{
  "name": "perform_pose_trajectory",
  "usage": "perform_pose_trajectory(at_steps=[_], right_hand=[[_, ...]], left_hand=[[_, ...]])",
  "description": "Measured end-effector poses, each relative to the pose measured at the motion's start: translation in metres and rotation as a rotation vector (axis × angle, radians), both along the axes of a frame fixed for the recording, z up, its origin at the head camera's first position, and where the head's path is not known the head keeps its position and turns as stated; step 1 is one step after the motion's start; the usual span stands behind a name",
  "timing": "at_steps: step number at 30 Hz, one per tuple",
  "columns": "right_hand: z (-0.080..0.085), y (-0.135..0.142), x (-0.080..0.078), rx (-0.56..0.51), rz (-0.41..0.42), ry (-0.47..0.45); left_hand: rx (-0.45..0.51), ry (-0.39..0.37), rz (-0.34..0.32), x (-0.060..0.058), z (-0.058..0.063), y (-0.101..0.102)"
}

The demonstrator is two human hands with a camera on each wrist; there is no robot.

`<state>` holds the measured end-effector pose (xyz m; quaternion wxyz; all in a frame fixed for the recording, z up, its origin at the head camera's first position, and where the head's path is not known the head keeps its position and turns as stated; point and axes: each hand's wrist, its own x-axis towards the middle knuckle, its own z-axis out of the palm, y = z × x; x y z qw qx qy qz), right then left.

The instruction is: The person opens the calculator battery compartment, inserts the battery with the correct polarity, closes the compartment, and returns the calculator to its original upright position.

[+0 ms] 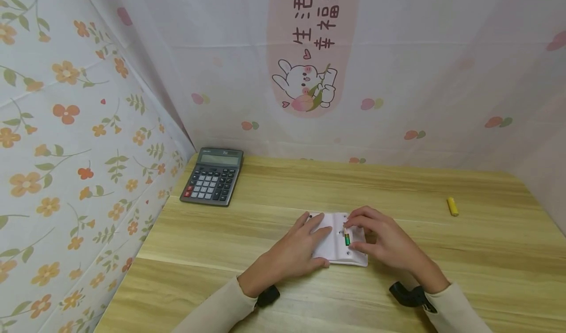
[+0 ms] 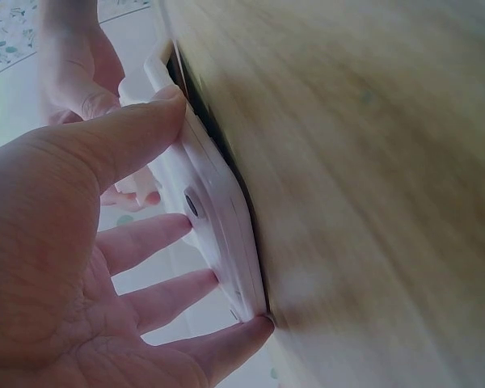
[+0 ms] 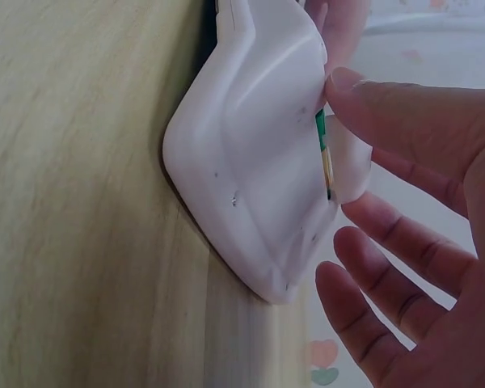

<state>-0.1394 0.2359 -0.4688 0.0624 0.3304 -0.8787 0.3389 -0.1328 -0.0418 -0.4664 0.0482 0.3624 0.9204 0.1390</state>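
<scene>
A white plastic device [image 1: 325, 244] lies with its screwed underside up on the table. In its battery bay a green battery [image 1: 347, 239] shows. My left hand [image 1: 298, 247] holds the device, thumb on the near edge and fingers spread over its left part; the left wrist view shows the thumb and fingertips against the casing. My right hand [image 1: 386, 237] is at the bay on the right. Its thumb and fingers pinch a small white battery cover [image 3: 352, 158], tilted up beside the bay in the right wrist view. The device's other face is hidden.
A grey desk calculator [image 1: 212, 177] lies at the table's back left. Toward the back right is a loose yellow battery [image 1: 452, 206]. Printed cloth [image 1: 221, 77] hangs behind and left of the wooden table [image 1: 486, 254].
</scene>
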Motion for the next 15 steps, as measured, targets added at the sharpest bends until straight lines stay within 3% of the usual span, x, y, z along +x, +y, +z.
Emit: perform_pose_trajectory(at_steps=[15], right_hand=[[-0.0047,0.0031,-0.0017,-0.024,0.001,-0.047]], left_hand=[[-0.001,0.001,-0.002,0.0008,0.0008,0.0001]])
